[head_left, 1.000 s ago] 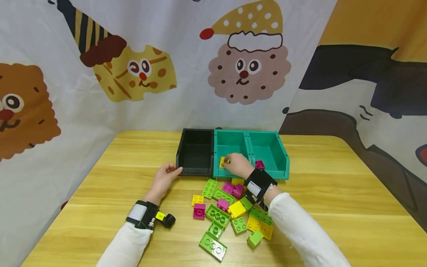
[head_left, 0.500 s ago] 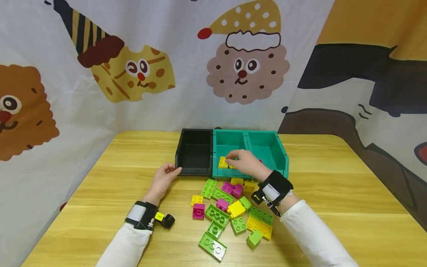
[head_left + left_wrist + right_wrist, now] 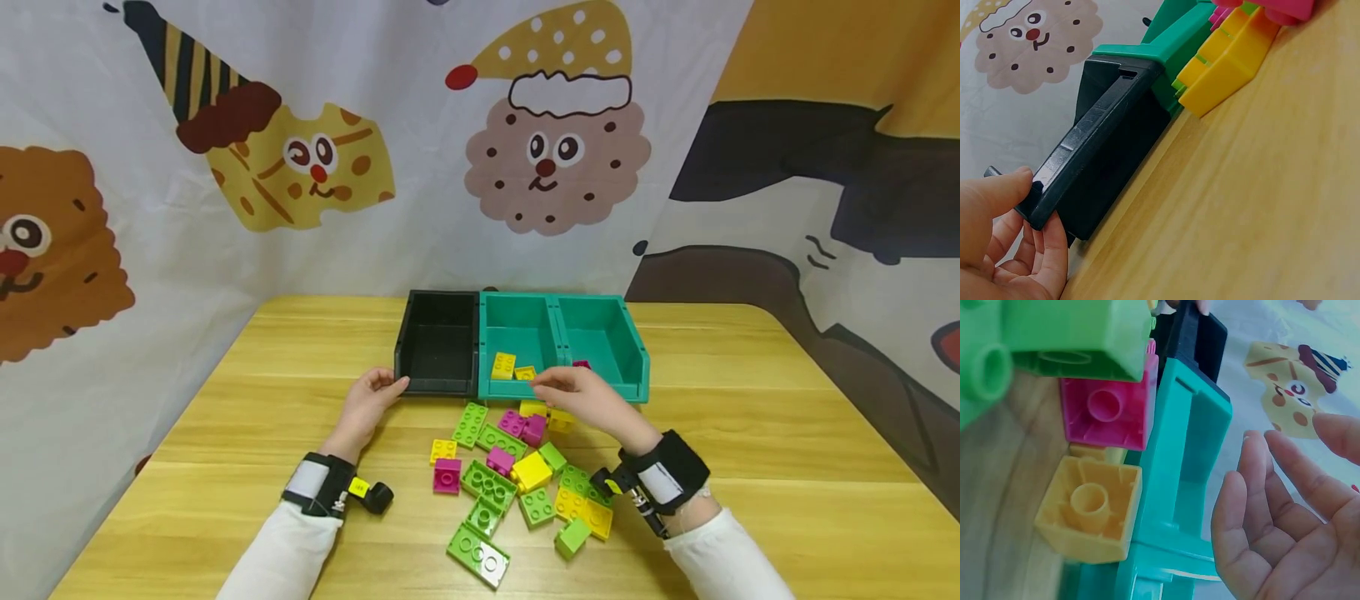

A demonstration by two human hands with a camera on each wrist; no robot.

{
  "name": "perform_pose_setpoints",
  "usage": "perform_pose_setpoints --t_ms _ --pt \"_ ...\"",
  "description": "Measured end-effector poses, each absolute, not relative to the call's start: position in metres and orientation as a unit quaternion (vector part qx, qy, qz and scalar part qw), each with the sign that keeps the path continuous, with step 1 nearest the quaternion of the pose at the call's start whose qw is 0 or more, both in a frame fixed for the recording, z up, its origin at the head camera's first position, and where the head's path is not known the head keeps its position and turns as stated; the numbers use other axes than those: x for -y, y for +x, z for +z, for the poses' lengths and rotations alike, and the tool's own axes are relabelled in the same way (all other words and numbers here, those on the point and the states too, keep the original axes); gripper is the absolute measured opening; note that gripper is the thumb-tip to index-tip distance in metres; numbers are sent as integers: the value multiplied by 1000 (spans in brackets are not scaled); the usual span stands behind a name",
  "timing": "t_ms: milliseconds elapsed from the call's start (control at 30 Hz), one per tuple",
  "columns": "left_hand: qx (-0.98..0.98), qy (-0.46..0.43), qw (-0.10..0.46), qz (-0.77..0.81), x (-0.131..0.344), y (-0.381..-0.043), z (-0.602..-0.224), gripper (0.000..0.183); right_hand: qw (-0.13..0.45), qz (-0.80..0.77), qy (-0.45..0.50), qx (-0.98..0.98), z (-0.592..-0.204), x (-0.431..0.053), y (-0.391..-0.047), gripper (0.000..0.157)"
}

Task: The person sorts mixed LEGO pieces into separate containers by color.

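Right hand [image 3: 588, 397], fingers loosely spread and empty, hovers at teal plastic bin [image 3: 525, 388] front rim; yellow square plastic bricks [image 3: 503, 365] lie just beyond fingertips. Left hand [image 3: 370, 402] grips black plastic bin [image 3: 438, 384] corner.

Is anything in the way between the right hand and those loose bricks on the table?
Nothing visible is. The right hand hovers open over the teal bin's front wall, directly above the brick pile.

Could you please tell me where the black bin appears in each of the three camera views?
Head: black bin at table centre, leftmost of the bins, left hand holding its front corner.
Left wrist: fills centre-left, thumb on its rim.
Right wrist: a dark sliver at top centre.
Shared landmark: the adjoining teal bin.
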State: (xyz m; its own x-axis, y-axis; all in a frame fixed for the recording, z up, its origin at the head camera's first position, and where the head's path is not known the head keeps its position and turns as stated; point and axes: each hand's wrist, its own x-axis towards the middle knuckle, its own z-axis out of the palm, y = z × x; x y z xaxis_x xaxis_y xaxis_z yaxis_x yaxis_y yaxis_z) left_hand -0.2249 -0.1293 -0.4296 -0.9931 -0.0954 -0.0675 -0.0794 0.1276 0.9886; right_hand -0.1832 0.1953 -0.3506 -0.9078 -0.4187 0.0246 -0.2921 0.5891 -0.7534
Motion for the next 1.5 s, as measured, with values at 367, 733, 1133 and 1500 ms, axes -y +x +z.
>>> perform_pose_setpoints --t_ms 367,733,1133,1500 --pt "749 56 12 -660 129 -226 -434 22 58 -410 -195 -889 -353 -209 -162 33" --pt "748 58 11 -661 129 -225 -432 22 60 -433 -199 -877 -356 -224 -154 32" --pt "747 57 13 -662 129 -225 -433 21 50 -446 -183 -875 -355 -242 -156 34" --pt "755 59 11 -653 129 -228 -432 22 51 -429 -172 -885 -353 -245 -157 36"
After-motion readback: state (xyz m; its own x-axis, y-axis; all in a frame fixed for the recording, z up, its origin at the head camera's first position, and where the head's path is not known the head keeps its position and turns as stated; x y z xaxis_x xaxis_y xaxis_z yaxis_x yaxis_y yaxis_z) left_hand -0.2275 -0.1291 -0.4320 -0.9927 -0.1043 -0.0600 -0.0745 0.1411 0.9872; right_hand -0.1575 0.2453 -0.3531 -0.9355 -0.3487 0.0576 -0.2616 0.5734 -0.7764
